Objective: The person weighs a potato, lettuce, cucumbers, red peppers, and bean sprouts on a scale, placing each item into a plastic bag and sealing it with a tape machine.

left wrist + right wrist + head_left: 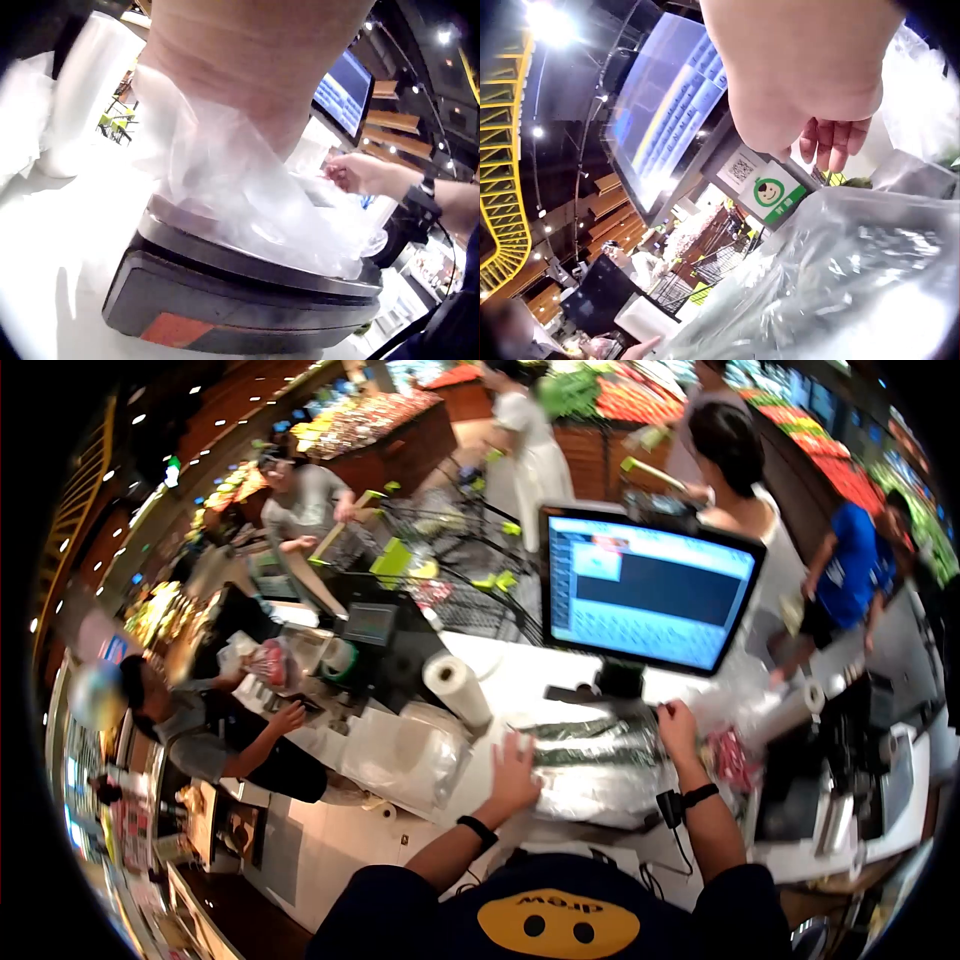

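A clear plastic bag [600, 748] with long green produce lies on the counter, over a scale [240, 304]. At its left end my left hand [515, 775] is spread, fingers apart, in the head view; in the left wrist view the wrist and clear plastic [255, 195] hide the fingers. My right hand [678, 728] is at the bag's far right corner, fingers curled and pinching its edge. In the right wrist view the fingers of my right hand [810, 82] bend down just above the shiny bag [825, 277]; the thumb is hidden.
A monitor [650, 588] stands beyond the bag. On the left are a plastic roll [457, 688] and a stack of clear bags [405, 755]. A red-netted item [732, 758] lies right of my hand. A person in grey [205, 735] stands left; others are near carts across the counter.
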Demonstrator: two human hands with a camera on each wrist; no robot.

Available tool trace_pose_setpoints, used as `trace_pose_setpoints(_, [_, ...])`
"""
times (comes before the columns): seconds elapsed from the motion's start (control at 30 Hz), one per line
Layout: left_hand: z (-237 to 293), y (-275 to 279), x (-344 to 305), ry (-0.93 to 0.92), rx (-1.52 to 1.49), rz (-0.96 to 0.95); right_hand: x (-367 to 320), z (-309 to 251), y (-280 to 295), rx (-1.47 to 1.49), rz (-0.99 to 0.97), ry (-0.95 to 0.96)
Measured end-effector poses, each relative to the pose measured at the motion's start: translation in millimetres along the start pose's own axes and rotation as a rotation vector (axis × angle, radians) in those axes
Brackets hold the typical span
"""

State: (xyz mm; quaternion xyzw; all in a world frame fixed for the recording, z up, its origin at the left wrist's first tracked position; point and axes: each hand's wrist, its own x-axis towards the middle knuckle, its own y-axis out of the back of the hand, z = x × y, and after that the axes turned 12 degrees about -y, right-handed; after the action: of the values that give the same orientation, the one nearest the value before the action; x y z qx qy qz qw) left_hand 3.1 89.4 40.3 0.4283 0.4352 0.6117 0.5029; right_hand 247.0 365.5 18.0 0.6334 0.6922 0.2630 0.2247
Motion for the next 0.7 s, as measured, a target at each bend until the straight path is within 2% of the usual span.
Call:
trace_pose_setpoints(0.03, [-1,7,-9,0.051,0.017,0.038,-25,-19,26,0.036,-0.030,-0.056])
trace_pose_setpoints(0.07, [-13,-3,-23,0.061,-0.108,0.180,-43,-17,42,0.093,-0.059,-0.041])
trace_pose_setpoints(0.13, [-12,8,-49,0.189,-0.191,0.219,-73,-4,62,0.029,-0.131,-0.119])
trace_pose_setpoints(0.2, [-18,1,-71,0.315,-0.196,0.140,-102,10,73,0.097,-0.290,-0.236])
trace_pose_setpoints(0.27, [-13,9,-78,0.537,-0.533,-0.020,-120,37,68,0.207,-0.452,-0.237])
trace_pose_setpoints(0.37, [-25,-21,-89,0.487,-0.728,-0.054,-133,39,73,0.068,-0.531,-0.214])
trace_pose_setpoints(0.4, [-22,-18,-89,0.539,-0.761,-0.114,-136,36,76,0.061,-0.524,-0.185])
trace_pose_setpoints(0.47, [-15,-7,-81,0.634,-0.825,-0.227,-137,17,96,-0.020,-0.716,-0.296])
trace_pose_setpoints(0.57, [-23,-14,-87,0.598,-0.992,-0.298,-139,40,100,0.071,-0.858,-0.232])
trace_pose_setpoints(0.6, [-26,-15,-90,0.578,-1.061,-0.311,-138,35,107,0.070,-0.842,-0.173])
trace_pose_setpoints(0.67, [-25,11,-87,0.596,-1.229,-0.170,-136,20,126,0.072,-0.801,-0.057])
trace_pose_setpoints(0.7, [-29,29,-84,0.530,-1.308,-0.090,-130,36,122,0.224,-0.759,-0.030])
